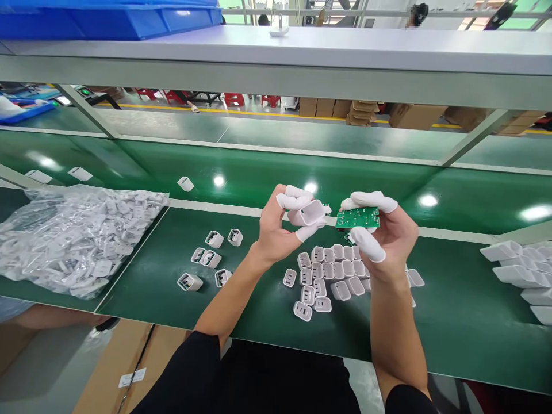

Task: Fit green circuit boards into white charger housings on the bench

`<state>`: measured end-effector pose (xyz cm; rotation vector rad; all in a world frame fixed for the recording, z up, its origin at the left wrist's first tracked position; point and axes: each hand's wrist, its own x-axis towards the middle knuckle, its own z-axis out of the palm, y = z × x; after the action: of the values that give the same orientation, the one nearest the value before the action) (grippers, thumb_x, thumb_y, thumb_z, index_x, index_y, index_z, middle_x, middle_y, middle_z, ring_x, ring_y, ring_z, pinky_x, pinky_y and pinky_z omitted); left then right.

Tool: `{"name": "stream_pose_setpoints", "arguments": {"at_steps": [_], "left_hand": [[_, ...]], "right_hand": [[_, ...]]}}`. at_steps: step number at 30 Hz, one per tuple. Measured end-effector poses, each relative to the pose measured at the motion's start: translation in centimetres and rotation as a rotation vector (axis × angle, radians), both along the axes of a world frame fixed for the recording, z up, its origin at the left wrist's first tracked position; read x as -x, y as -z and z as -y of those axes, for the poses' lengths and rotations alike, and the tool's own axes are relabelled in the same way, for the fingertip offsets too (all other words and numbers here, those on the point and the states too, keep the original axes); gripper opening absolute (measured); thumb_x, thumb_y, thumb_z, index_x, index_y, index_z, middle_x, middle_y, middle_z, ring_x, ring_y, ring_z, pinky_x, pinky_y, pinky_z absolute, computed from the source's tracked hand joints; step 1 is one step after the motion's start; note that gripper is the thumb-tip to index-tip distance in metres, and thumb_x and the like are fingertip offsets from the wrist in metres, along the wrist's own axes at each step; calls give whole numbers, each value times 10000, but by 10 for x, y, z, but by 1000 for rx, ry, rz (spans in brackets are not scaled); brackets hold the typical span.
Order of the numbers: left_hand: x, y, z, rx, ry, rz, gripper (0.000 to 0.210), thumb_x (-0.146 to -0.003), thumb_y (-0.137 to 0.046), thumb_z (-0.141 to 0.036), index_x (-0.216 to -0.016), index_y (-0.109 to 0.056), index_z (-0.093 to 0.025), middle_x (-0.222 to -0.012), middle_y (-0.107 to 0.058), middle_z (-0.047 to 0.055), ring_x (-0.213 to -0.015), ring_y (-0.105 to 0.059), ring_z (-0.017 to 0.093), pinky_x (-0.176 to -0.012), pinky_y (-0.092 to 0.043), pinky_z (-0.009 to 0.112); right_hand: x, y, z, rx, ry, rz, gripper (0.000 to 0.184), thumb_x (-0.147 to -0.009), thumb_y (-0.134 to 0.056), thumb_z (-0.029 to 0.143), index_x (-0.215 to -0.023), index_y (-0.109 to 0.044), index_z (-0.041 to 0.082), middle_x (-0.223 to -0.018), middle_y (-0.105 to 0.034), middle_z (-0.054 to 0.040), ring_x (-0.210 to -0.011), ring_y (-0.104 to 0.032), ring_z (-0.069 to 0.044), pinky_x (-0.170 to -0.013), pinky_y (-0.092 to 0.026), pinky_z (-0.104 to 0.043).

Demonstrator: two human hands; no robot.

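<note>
White finger cots cover several fingertips on both hands. Held in my left hand [282, 221] is a hollow white charger housing [311, 213], its open end facing right and toward me. My right hand [382, 230] pinches a green circuit board [357, 217] by its edges, soldered side up. A small gap separates the board from the housing, both raised above the table. Below my hands stand several white charger housings [318, 270] with slots in their ends. Left of my left forearm are several housings with boards inside [190, 282].
A clear plastic bag [81, 236] of small white parts lies on the left of the green table [142, 293]. More white housings [517, 267] are stacked at the right edge. A shelf [345, 49] crosses above, carrying a blue tray [107, 20]. Another person's arm [56, 319] shows at lower left.
</note>
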<state>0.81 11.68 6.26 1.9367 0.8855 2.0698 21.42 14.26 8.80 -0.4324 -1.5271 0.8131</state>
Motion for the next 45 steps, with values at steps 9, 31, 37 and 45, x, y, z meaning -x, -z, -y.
{"name": "stream_pose_setpoints", "arguments": {"at_steps": [9, 31, 37, 45], "left_hand": [[21, -10, 3, 700, 706, 260, 775, -646, -994, -791, -1151, -774, -246, -994, -755, 81, -761, -666, 198, -595, -523, 307], [15, -2, 1, 750, 823, 269, 703, -556, -1065, -694, -951, -713, -231, -919, -762, 50, -728, -650, 184, -642, -494, 316], [15, -4, 1, 722, 812, 249, 705, -561, -1052, -731, -927, -724, -225, -873, -751, 40, -679, -630, 167, -614, -478, 301], [15, -6, 0, 660, 792, 221, 653, -634, -1035, -724, -932, -749, -219, -852, -737, 41, -688, -634, 169, -630, -492, 302]], "right_hand": [[-3, -18, 21, -168, -19, 70, 602, -900, -929, 433, -1475, -764, 366, -1102, -829, -87, -963, -821, -328, -764, -746, -529], [1, -6, 29, -302, -83, 133, 854, -768, -997, 150, -1538, -728, 403, -1295, -881, -53, -1125, -868, -358, -886, -789, -591], [0, -4, 28, -317, -57, 144, 844, -773, -1000, 182, -1537, -721, 409, -1287, -887, -49, -1107, -874, -357, -871, -792, -595], [0, -8, 30, -307, -84, 169, 880, -779, -989, 154, -1566, -701, 423, -1288, -882, -42, -1109, -867, -352, -873, -779, -579]]}}
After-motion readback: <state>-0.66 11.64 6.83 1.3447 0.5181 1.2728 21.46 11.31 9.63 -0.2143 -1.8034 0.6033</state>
